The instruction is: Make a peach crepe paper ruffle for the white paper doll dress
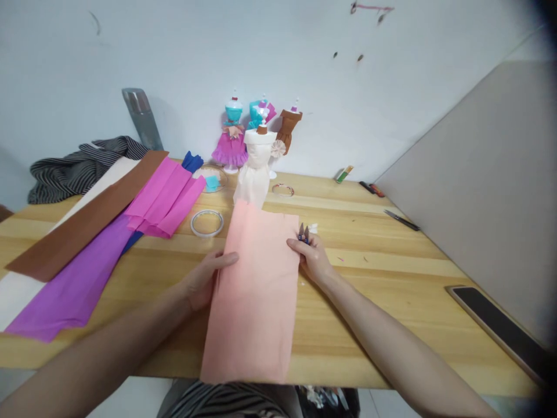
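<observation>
A long sheet of peach crepe paper (256, 290) spans the space between my hands, its lower end hanging at the table's front edge. My left hand (213, 273) grips its left side, thumb on top and fingers hidden beneath. On the right edge, my right hand (311, 255) pinches the paper with the thumb. Small thread snips (303, 233) with dark pointed blades stick up from that same hand, blades apart. Just behind the paper stands a mini dress form in a white paper dress (256, 159), its lower skirt partly covered by the sheet.
Brown (91, 215), purple (82, 278) and pink crepe paper (167, 197) lie at left, near a tape roll (207, 223). More dressed forms (230, 142) stand by the wall. A phone (496, 325) and a pen-like knife (402, 220) lie at right.
</observation>
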`<state>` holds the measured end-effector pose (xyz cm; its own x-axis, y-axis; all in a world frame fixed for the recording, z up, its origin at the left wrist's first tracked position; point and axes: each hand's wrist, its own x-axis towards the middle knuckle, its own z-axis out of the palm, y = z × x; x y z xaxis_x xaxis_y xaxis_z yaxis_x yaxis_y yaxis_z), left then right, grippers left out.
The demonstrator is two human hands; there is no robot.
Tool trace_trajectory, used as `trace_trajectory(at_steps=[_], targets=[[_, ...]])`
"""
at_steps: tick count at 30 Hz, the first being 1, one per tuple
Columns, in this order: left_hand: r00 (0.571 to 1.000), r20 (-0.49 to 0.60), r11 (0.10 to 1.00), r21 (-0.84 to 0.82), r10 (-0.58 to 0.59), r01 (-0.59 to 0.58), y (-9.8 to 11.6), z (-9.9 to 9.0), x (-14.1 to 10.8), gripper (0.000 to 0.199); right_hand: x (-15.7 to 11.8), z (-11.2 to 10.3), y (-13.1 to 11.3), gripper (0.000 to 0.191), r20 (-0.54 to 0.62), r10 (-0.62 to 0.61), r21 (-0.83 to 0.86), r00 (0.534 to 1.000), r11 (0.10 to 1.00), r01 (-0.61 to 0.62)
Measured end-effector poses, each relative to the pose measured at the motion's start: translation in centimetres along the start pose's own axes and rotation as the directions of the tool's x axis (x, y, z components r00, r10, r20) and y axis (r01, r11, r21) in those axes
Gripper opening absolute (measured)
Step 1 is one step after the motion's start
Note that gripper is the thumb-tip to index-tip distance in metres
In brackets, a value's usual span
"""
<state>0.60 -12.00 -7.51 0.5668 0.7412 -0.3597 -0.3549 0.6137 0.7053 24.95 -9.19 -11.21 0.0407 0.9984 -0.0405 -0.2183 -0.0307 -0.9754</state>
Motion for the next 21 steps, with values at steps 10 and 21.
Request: trace_trajectory(at_steps=[10,21], targets=[[0.947,-0.322,0.987,-0.154,-0.017,-0.034,0.5,0.1,0.1,0.035,-0.1,0.5,-0.8,0.030,0.015,0.026,0.037,1.000,0.999,-0.027],[0.845,-0.495,0.901,-0.243,0.203,-0.359,0.6,1.4,0.0,0.027,-0.4,0.6,-1.2,0.039,0.295,0.193,-0.146,0.936,0.977,-0.155]])
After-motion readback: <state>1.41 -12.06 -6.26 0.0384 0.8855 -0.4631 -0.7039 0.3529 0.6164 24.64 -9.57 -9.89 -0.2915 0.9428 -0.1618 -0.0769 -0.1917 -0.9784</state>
